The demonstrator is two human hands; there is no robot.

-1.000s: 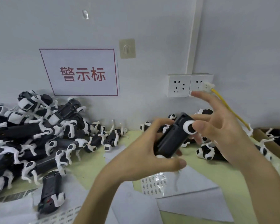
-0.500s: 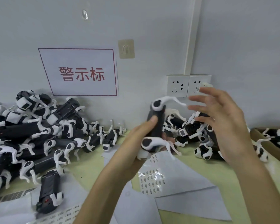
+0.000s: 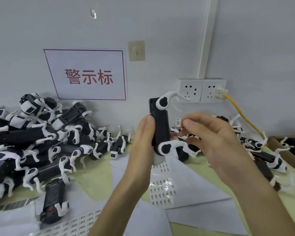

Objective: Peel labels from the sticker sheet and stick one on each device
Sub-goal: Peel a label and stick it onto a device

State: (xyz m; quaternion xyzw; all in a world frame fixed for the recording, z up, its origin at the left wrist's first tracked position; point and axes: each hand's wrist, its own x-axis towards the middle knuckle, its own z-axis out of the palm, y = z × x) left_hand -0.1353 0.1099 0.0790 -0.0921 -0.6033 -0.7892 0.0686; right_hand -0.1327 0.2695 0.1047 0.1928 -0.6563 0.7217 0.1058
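- The black device with white clips stands upright in the air above the counter, between both hands.
- The left hand grips its left edge, thumb along the side.
- A small label sits just right of the device, pinched at the fingertips of the right hand.
- The sticker sheet lies flat on the counter below the hands.
- A pile of devices fills the counter's left side.

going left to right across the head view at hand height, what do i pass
pile of devices → left hand → held device, upright in that hand → label → right hand pinching it → cardboard box at the right edge
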